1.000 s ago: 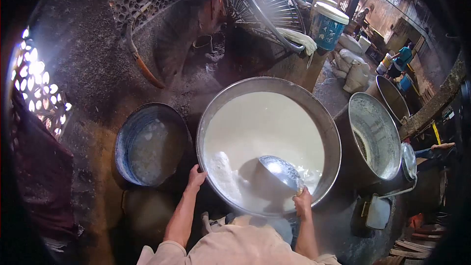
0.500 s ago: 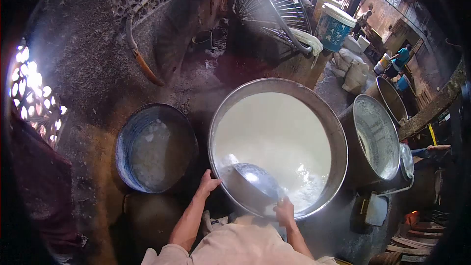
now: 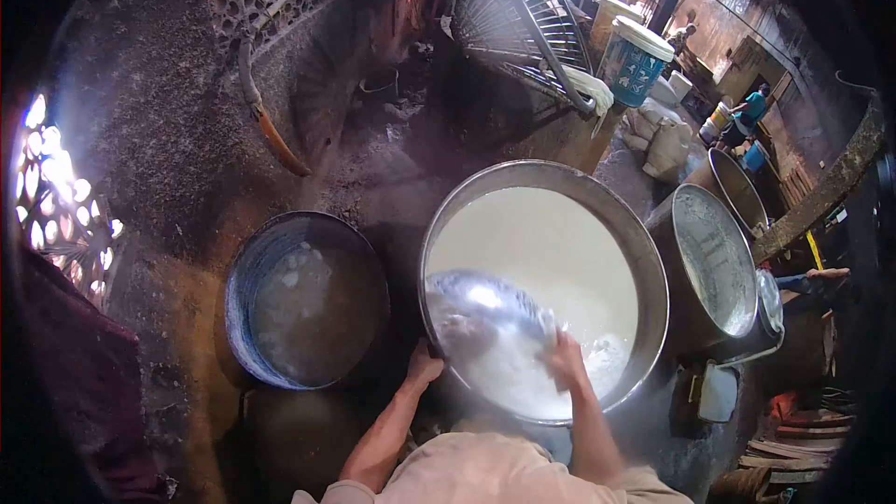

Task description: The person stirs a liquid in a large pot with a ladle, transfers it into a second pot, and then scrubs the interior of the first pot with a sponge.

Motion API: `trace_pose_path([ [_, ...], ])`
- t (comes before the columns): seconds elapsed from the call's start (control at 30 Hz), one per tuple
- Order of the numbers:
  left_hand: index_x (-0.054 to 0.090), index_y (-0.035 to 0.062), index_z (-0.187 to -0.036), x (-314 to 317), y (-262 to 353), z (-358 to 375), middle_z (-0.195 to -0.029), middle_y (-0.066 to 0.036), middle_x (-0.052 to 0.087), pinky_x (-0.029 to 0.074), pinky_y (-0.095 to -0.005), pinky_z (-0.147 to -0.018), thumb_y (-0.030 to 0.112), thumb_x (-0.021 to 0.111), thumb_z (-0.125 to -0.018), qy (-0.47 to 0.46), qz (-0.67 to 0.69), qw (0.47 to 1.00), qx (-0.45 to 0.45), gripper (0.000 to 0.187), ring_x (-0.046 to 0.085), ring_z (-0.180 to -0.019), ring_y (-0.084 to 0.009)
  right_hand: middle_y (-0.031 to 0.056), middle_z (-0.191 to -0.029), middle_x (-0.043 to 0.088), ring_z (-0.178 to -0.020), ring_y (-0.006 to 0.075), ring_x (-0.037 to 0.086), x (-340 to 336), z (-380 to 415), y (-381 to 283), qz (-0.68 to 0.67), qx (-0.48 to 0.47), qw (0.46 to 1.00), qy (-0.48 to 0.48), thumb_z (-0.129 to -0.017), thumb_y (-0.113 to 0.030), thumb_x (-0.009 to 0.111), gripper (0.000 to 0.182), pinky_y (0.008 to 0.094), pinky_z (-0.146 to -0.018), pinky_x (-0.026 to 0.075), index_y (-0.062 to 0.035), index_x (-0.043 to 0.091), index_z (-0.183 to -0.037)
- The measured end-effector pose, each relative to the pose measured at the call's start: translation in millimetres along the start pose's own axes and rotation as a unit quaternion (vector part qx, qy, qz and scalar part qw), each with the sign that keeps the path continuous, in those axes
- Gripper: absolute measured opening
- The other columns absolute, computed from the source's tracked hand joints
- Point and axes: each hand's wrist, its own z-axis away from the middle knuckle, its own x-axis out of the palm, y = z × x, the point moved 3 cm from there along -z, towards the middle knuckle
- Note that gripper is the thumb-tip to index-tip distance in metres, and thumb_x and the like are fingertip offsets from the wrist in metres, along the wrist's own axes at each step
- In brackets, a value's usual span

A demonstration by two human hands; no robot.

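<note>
A wide metal pot in front of me is filled with milky white liquid. My right hand is closed on the right edge of a shiny metal bowl, blurred by motion. The bowl is tilted over the left part of the liquid, its rounded outside partly showing. White liquid churns beneath it and near my right hand. My left hand grips the pot's rim at the lower left, its fingers partly hidden.
A blue-rimmed vat with murky liquid stands left. Right are a whitish-coated metal vat and a white square container. Behind are a barred metal frame, a blue lidded bucket, sacks and people farther off.
The metal bowl has swung up and left across the liquid, with my right hand raised. The view has shifted slightly. My left hand stays at the pot's rim.
</note>
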Motion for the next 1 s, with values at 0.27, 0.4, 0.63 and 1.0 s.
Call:
trace_pose_path([
  [0.27, 0.05, 0.0013, -0.118, -6.3, 14.8, 10.9, -0.117, -0.022, 0.056, 0.041, -0.038, -0.095, 0.02, 0.077, -0.065, -0.018, 0.043, 0.999, -0.027, 0.062, 0.052, -0.114, -0.0323, 0.0241, -0.09, 0.063, -0.087, 0.0415, 0.061, 26.9, -86.9, -23.7, 0.223, -0.02, 0.972, 0.072, -0.068, -0.01, 0.058, 0.043, 0.0491, -0.076, 0.05, -0.0046, 0.05, -0.111],
  [0.4, 0.05, 0.0017, -0.118, -9.9, 20.3, 15.8, -0.116, -0.019, 0.058, 0.043, -0.0374, -0.092, 0.018, 0.077, -0.065, -0.011, 0.038, 0.999, -0.026, 0.061, 0.055, -0.11, -0.0318, 0.0251, -0.095, 0.062, -0.091, 0.0419, 0.06, 30.2, -72.0, -3.6, 0.247, 0.012, 0.969, 0.021, -0.076, -0.015, 0.056, 0.035, 0.0496, -0.078, 0.05, -0.0044, 0.051, -0.11],
  [0.63, 0.052, 0.002, -0.113, -15.4, 26.9, 17.9, -0.11, -0.017, 0.061, 0.045, -0.0353, -0.088, 0.015, 0.077, -0.064, -0.01, 0.049, 0.999, -0.016, 0.056, 0.058, -0.104, -0.0279, 0.0269, -0.095, 0.062, -0.091, 0.0423, 0.06, 13.8, -24.6, 43.9, 0.234, 0.049, 0.971, 0.014, -0.074, -0.011, 0.054, 0.032, 0.0493, -0.079, 0.049, -0.0005, 0.054, -0.104],
  [1.0, 0.054, 0.0006, -0.112, -15.5, 39.7, 24.7, -0.107, -0.015, 0.062, 0.045, -0.0339, -0.087, 0.005, 0.073, -0.066, 0.005, 0.065, 0.998, -0.02, 0.05, 0.059, -0.1, -0.0243, 0.0279, -0.088, 0.062, -0.088, 0.0434, 0.06, -40.3, 42.0, 135.2, 0.281, 0.074, 0.956, -0.036, -0.075, -0.02, 0.053, 0.042, 0.0485, -0.078, 0.048, 0.0015, 0.052, -0.111],
])
